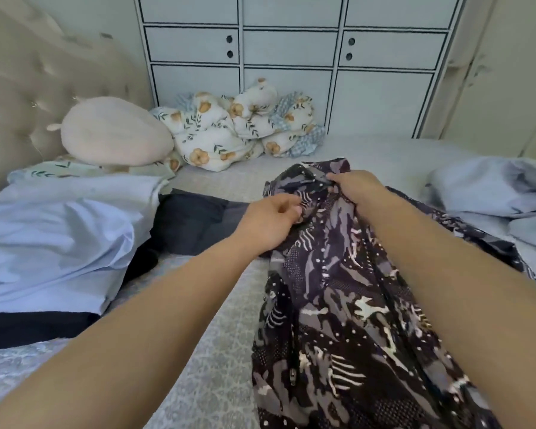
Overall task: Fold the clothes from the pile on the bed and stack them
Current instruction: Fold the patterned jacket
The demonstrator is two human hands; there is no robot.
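Observation:
A dark patterned shirt with black, grey and white shapes lies lengthwise on the bed in front of me. My left hand pinches the fabric near its far end, at the left side. My right hand grips the far top edge of the same shirt, fingers curled round the cloth. A light blue garment lies spread at the left over a black one. A dark navy piece lies flat beyond my left hand. More pale blue clothes are heaped at the right.
A round pink cushion and a crumpled floral blanket sit at the head of the bed. A padded headboard rises at the left. White cabinet doors stand behind the bed.

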